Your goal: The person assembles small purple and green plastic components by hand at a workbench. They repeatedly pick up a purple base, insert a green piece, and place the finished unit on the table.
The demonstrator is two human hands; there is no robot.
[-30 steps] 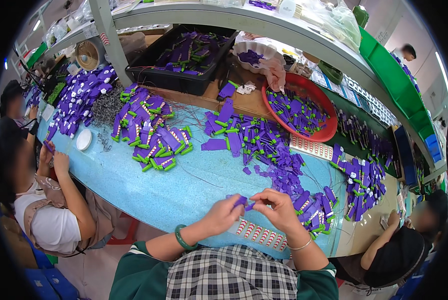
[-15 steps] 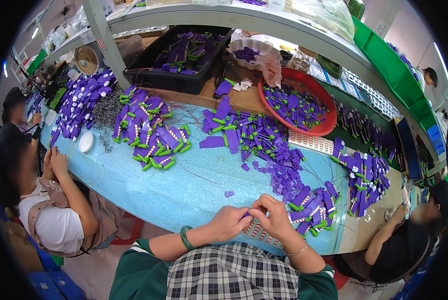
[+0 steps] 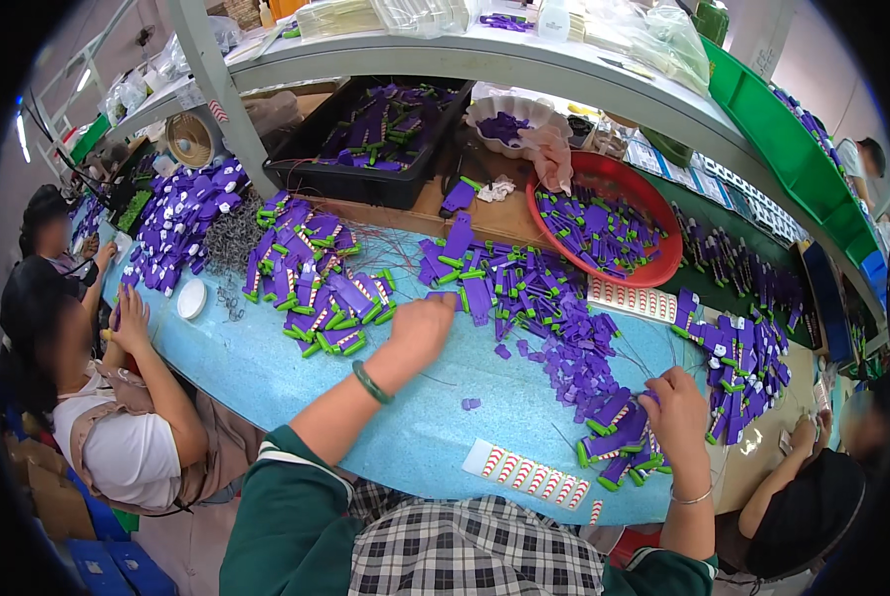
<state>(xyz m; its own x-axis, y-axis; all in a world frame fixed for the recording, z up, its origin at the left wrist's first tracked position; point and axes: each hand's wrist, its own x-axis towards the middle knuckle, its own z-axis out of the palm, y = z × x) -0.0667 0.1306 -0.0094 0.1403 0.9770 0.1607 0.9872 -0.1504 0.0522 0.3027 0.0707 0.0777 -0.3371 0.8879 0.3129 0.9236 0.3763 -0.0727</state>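
My left hand reaches out over the table, fingers closed on a flat purple plastic part at the left edge of a pile of purple parts with green ends. At the right, my right hand bends its fingers down onto a smaller heap of purple parts with green ends and striped stickers. A purple part seems pinched at its fingertips, partly hidden by the fingers. In front of me lies a sheet of red-and-white striped stickers, with one loose strip beside it.
Small purple pieces spread across the middle. More stickered parts lie left of centre. A red basin and a black tray stand behind, below a shelf. Co-workers sit at the left and right.
My hands were together over the sticker sheet, holding a purple part. They have moved apart: the left forward to the far pile, the right to the stickered heap. The sheet is now uncovered.
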